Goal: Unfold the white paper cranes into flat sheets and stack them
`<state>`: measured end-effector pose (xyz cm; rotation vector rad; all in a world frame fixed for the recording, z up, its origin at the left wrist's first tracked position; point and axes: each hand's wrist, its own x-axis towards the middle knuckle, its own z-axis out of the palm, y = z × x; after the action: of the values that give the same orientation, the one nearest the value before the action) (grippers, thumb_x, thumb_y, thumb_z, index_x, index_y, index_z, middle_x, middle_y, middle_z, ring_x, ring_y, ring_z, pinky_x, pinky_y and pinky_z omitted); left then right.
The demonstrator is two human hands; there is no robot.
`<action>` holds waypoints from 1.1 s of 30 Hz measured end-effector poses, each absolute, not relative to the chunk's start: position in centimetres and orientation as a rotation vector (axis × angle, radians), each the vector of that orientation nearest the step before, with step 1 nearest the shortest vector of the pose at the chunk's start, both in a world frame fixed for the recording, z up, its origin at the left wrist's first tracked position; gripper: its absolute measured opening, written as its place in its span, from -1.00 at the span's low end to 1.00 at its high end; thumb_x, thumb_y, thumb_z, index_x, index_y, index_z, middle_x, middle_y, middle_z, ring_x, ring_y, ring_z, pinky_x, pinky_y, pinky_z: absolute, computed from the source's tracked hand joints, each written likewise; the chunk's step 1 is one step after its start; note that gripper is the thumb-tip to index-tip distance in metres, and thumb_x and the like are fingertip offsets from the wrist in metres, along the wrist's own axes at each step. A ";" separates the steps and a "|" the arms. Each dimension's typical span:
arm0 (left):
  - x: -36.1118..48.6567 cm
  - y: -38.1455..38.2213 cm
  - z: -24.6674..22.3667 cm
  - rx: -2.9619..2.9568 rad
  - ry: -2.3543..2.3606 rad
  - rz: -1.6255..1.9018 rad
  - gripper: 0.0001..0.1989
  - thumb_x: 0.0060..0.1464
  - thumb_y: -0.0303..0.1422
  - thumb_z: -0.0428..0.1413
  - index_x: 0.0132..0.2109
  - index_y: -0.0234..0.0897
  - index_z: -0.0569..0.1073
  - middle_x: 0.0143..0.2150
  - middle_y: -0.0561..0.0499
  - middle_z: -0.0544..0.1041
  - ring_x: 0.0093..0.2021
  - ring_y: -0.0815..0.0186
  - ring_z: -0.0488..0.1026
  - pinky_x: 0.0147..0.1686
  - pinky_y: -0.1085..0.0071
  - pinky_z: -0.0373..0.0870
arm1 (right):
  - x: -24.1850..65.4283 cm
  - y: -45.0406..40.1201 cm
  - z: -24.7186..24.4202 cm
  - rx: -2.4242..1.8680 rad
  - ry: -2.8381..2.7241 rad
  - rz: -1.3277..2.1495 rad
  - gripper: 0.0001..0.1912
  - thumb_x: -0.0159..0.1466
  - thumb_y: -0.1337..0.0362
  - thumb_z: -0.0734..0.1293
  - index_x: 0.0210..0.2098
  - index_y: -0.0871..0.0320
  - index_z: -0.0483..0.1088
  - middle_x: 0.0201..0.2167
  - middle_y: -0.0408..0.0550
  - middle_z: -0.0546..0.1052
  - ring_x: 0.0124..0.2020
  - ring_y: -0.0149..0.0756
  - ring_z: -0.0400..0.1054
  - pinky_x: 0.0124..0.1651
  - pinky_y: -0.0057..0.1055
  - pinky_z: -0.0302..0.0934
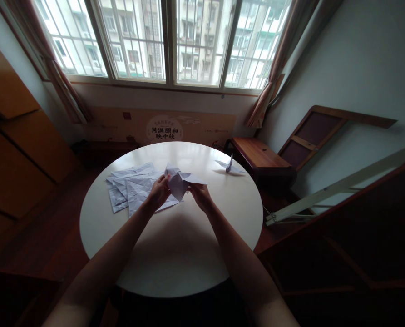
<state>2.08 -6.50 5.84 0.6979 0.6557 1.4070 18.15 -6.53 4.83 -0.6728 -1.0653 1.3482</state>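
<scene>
Between my two hands, above the middle of the white round table (175, 272), is a partly folded sheet of paper (178, 185), its flaps spread at angles. My left hand (160, 191) grips its left edge with thumb and fingers. On the other side my right hand (200, 195) pinches it from below, the fingers partly hidden behind a flap. Several creased, flattened sheets of paper (134, 186) lie overlapping to the left, partly under my left hand. A folded paper crane (229, 167) stands on the table at the far right.
Behind the table runs a printed cardboard panel (117, 121) below the barred window (137, 41). A low wooden bench (260, 152) is at the back right, near a leaning framed board (311, 136). Wooden cabinets (12, 168) stand on the left.
</scene>
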 end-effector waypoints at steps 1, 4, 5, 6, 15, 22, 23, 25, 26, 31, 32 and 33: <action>2.1 -6.5 5.9 0.704 0.655 1.405 -0.70 -0.08 -0.32 0.33 -0.23 -0.33 0.45 -0.35 0.03 0.56 -0.45 0.40 0.48 -0.42 0.49 0.42 | 18.2 -6.5 4.8 -0.677 -1.062 1.340 -0.64 -0.04 0.05 0.51 -0.34 0.14 0.52 -0.41 -0.10 0.56 -0.38 -0.32 0.40 -0.35 -0.40 0.28; 2.1 -6.6 5.9 0.719 0.651 1.376 -0.67 -0.12 -0.32 0.36 -0.24 -0.32 0.43 -0.37 0.03 0.56 -0.45 0.40 0.49 -0.40 0.47 0.43 | 18.3 -6.6 5.2 -0.666 -1.021 1.334 -0.64 -0.05 0.09 0.52 -0.31 0.13 0.49 -0.39 -0.12 0.56 -0.39 -0.34 0.40 -0.35 -0.41 0.29; 2.1 -6.7 6.0 0.723 0.647 1.364 -0.66 -0.13 -0.32 0.36 -0.23 -0.32 0.43 -0.36 0.03 0.56 -0.44 0.39 0.49 -0.39 0.46 0.44 | 18.3 -6.7 5.3 -0.663 -1.005 1.333 -0.64 -0.05 0.10 0.52 -0.31 0.12 0.48 -0.39 -0.13 0.56 -0.39 -0.34 0.39 -0.35 -0.41 0.29; 2.1 -6.7 6.0 0.724 0.641 1.354 -0.65 -0.14 -0.32 0.37 -0.22 -0.32 0.44 -0.35 0.02 0.57 -0.43 0.38 0.50 -0.38 0.45 0.45 | 18.4 -6.8 5.5 -0.662 -0.994 1.333 -0.64 -0.06 0.12 0.53 -0.31 0.11 0.47 -0.40 -0.14 0.55 -0.40 -0.35 0.39 -0.35 -0.42 0.28; 1.8 -6.7 5.8 0.753 0.581 1.239 -0.71 -0.08 -0.35 0.33 -0.20 -0.40 0.52 -0.32 -0.09 0.60 -0.37 0.30 0.53 -0.32 0.42 0.47 | 18.4 -7.2 6.3 -0.636 -0.994 1.372 -0.71 -0.06 0.13 0.52 -0.42 0.13 0.47 -0.51 -0.17 0.49 -0.44 -0.38 0.33 -0.34 -0.41 0.21; 1.9 -6.9 6.3 0.702 0.592 1.310 -0.76 -0.17 -0.45 0.36 -0.30 -0.33 0.49 -0.39 0.00 0.60 -0.44 0.37 0.51 -0.44 0.51 0.42 | 18.8 -7.2 6.5 -0.601 -0.874 1.383 -0.73 -0.01 0.16 0.47 -0.49 0.11 0.31 -0.54 -0.24 0.40 -0.48 -0.45 0.27 -0.37 -0.48 0.21; 1.9 -7.0 6.3 0.705 0.591 1.322 -0.75 -0.18 -0.46 0.36 -0.30 -0.32 0.49 -0.38 0.01 0.60 -0.44 0.37 0.51 -0.44 0.52 0.42 | 18.9 -7.1 6.6 -0.598 -0.861 1.373 -0.73 -0.01 0.17 0.46 -0.49 0.10 0.30 -0.54 -0.24 0.40 -0.48 -0.44 0.28 -0.36 -0.46 0.23; 1.8 -7.0 6.4 0.714 0.586 1.341 -0.72 -0.20 -0.45 0.37 -0.29 -0.30 0.48 -0.37 0.03 0.60 -0.44 0.38 0.52 -0.45 0.52 0.42 | 19.1 -7.0 6.6 -0.580 -0.832 1.356 -0.75 0.00 0.18 0.44 -0.49 0.10 0.27 -0.54 -0.23 0.40 -0.47 -0.41 0.29 -0.35 -0.44 0.26; 1.7 -7.0 6.4 0.716 0.585 1.351 -0.71 -0.20 -0.44 0.38 -0.29 -0.29 0.47 -0.37 0.04 0.60 -0.45 0.39 0.52 -0.46 0.52 0.42 | 19.1 -6.9 6.7 -0.567 -0.816 1.350 -0.75 0.01 0.19 0.43 -0.49 0.10 0.26 -0.53 -0.23 0.40 -0.46 -0.41 0.30 -0.36 -0.43 0.27; 1.3 -6.7 6.4 0.677 0.611 1.430 -0.71 -0.21 -0.44 0.38 -0.35 -0.27 0.43 -0.45 0.11 0.57 -0.50 0.42 0.51 -0.54 0.55 0.38 | 19.5 -6.8 6.9 -0.584 -0.755 1.285 -0.80 0.04 0.23 0.37 -0.50 0.09 0.23 -0.51 -0.21 0.43 -0.44 -0.38 0.34 -0.37 -0.41 0.31; 1.3 -6.7 6.4 0.669 0.612 1.447 -0.72 -0.21 -0.45 0.38 -0.36 -0.28 0.43 -0.45 0.10 0.57 -0.49 0.41 0.51 -0.53 0.55 0.37 | 19.6 -6.8 6.9 -0.594 -0.751 1.275 -0.81 0.04 0.23 0.36 -0.50 0.09 0.22 -0.51 -0.21 0.44 -0.44 -0.38 0.34 -0.36 -0.40 0.32; 1.2 -6.7 6.5 0.665 0.608 1.464 -0.73 -0.22 -0.46 0.37 -0.36 -0.28 0.44 -0.44 0.10 0.57 -0.47 0.40 0.52 -0.52 0.55 0.38 | 19.6 -6.8 6.9 -0.602 -0.747 1.271 -0.81 0.04 0.24 0.36 -0.51 0.10 0.21 -0.51 -0.21 0.44 -0.44 -0.38 0.35 -0.35 -0.40 0.33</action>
<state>1.25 -6.65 6.48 0.6649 0.6080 1.4636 19.60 -6.80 6.90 -0.6018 -0.7468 1.2711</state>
